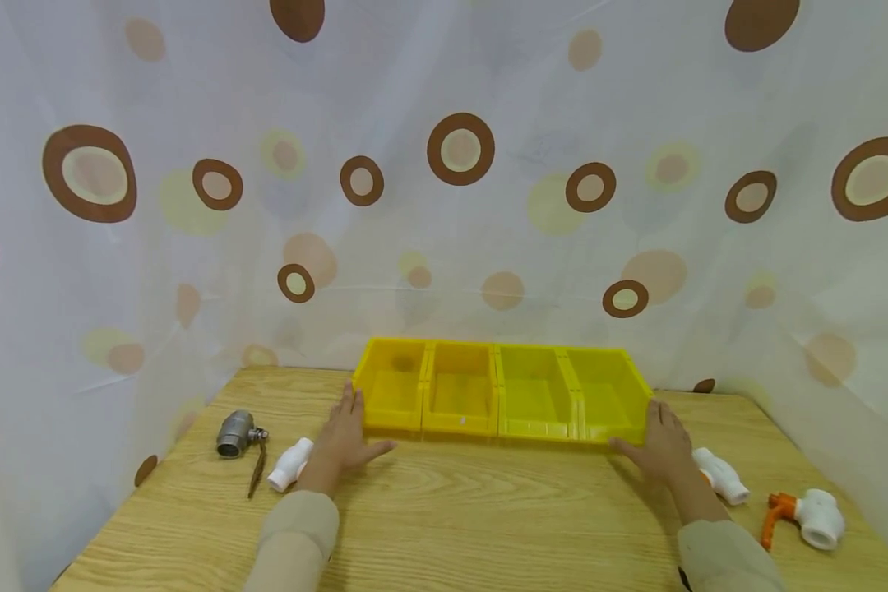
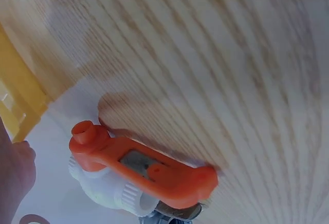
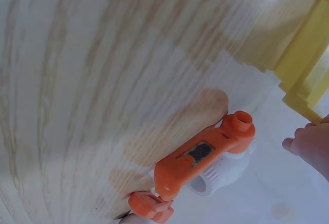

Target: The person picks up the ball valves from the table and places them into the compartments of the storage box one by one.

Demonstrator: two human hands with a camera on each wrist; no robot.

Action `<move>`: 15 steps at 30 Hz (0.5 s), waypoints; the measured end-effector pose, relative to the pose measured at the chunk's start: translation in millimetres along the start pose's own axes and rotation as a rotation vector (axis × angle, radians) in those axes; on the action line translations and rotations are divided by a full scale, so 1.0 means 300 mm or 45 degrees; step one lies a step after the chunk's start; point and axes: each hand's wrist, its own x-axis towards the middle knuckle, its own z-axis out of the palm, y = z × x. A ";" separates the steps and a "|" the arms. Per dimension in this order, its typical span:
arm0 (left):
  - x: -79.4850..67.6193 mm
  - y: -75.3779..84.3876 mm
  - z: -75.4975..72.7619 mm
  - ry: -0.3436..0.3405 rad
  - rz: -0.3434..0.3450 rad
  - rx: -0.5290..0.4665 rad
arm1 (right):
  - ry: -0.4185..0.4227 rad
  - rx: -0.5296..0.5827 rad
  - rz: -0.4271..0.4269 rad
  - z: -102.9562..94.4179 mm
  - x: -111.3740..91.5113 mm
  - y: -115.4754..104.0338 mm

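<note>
A row of several joined yellow bins stands at the back of the table, with nothing seen inside. My left hand rests against the row's left end, its fingers along the side and the thumb stretched out in front. At the right end, my right hand touches the side in the same way, its thumb by the front edge. Just left of my left hand lies a white plastic valve, whose orange handle shows in the left wrist view. Another white valve, partly hidden, lies beside my right wrist.
A grey metal ball valve with a lever lies at the table's far left. Toward the right edge is a white valve with an orange handle. Behind the wooden table hangs a patterned curtain.
</note>
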 end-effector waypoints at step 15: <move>0.005 0.035 0.018 0.013 -0.095 -0.175 | -0.199 0.337 0.198 -0.029 -0.010 -0.041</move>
